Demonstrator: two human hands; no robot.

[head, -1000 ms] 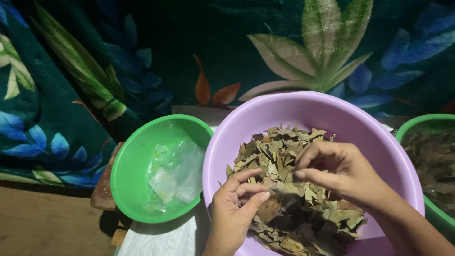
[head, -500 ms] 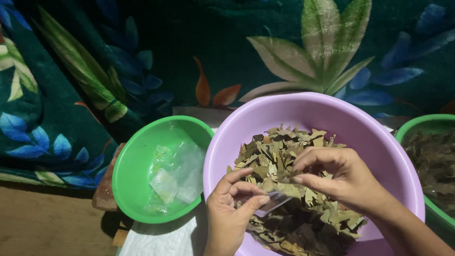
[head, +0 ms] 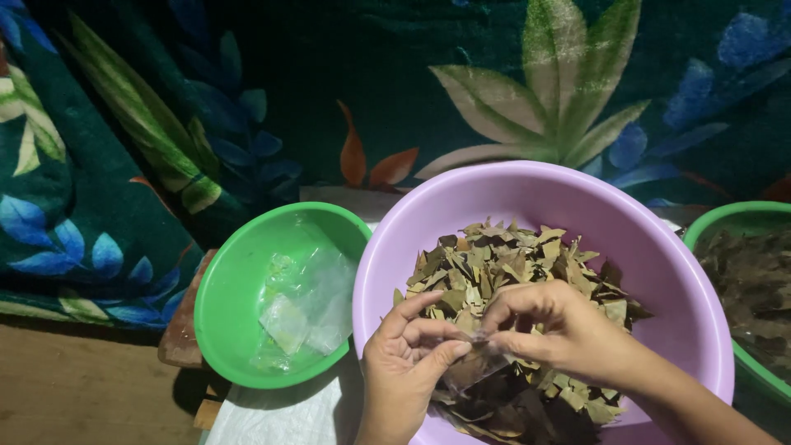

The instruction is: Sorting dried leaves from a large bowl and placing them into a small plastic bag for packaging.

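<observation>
Both hands work over the near side of the purple basin (head: 659, 247), which is heaped with dried leaves (head: 503, 264). The left hand (head: 404, 371) and right hand (head: 560, 330) meet, fingertips pinching a small clear plastic bag (head: 470, 367) between them. A green bowl (head: 227, 297) holding more clear bags (head: 305, 305) sits just left of the basin.

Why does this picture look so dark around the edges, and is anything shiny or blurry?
Head view: light falls brightly on the purple bowl and both hands, left and right, while the cloth behind sinks into shadow. The clear bags in the green bowl catch soft glare. The small bag between the fingers looks slightly blurred.
</observation>
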